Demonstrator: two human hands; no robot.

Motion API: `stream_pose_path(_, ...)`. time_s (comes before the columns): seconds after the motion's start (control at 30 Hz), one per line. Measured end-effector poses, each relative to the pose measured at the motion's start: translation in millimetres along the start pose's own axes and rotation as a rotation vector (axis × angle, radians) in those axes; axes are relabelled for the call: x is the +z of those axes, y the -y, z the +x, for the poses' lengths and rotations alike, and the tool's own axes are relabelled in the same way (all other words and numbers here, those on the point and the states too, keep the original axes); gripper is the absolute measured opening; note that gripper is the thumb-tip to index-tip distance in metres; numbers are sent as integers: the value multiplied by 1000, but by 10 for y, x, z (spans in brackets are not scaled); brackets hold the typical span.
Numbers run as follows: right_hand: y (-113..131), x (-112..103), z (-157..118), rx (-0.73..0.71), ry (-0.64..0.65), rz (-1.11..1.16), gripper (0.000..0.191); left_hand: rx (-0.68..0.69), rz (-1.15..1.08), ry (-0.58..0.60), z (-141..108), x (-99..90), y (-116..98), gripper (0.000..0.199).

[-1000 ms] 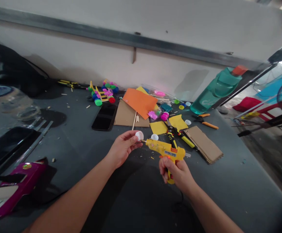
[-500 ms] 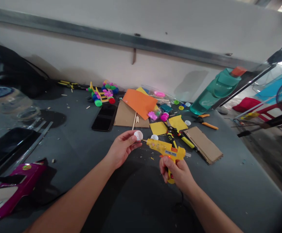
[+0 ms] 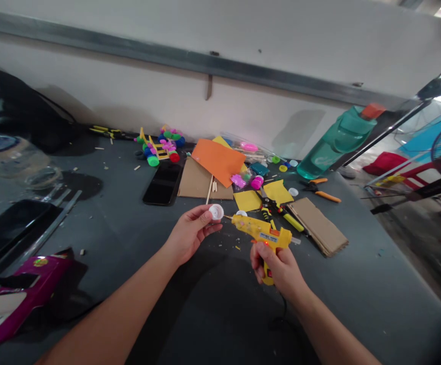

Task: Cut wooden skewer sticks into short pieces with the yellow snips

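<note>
Desk (image 3: pixel 205 319): dark grey, small scraps scattered over it. Teal bottle (image 3: pixel 334 144): orange-topped, stands at far right near the wall. Glue gun (image 3: pixel 256 229): yellow, gripped in right hand (image 3: pixel 281 266) above the desk, nozzle pointing left, red light lit. Cardboard strip (image 3: pixel 317 225): lies right of the gun. Orange sheet (image 3: pixel 220 161): beyond both hands. Phone (image 3: pixel 162 183): black, lies left of the sheet. White cap (image 3: pixel 216 212): pinched in the fingers of left hand (image 3: pixel 190 233), hollow side showing, just beside the nozzle tip; contact cannot be told.
</note>
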State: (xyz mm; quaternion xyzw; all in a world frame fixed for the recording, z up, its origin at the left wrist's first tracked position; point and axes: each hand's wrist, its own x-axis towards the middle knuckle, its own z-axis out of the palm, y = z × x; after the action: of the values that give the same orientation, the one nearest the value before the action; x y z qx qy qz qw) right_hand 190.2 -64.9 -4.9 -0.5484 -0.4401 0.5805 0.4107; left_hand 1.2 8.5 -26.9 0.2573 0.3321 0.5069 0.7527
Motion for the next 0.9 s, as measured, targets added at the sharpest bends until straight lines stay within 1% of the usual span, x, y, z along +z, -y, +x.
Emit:
stream_pose_path(0.17,-9,-8,7,-11,-10,24,45,-8,5,4,-2,-14,8,22)
stream_pose_path(0.33,-14,-30,16,-23,2,30,45,-20,12,22,-8,-12,14,23)
stream_pose_path(0.5,-22,-44,21,-47,29,39,42,-44,7,15,-12,6,13,25)
stream_pose_path(0.67,-6,-31,5,-38,-6,25,43,-52,17,28,-12,10,18,24)
stream_pose_path(0.9,-6,-16,2,-40,-22,5,45,-57,36,36,-16,-7,29,23)
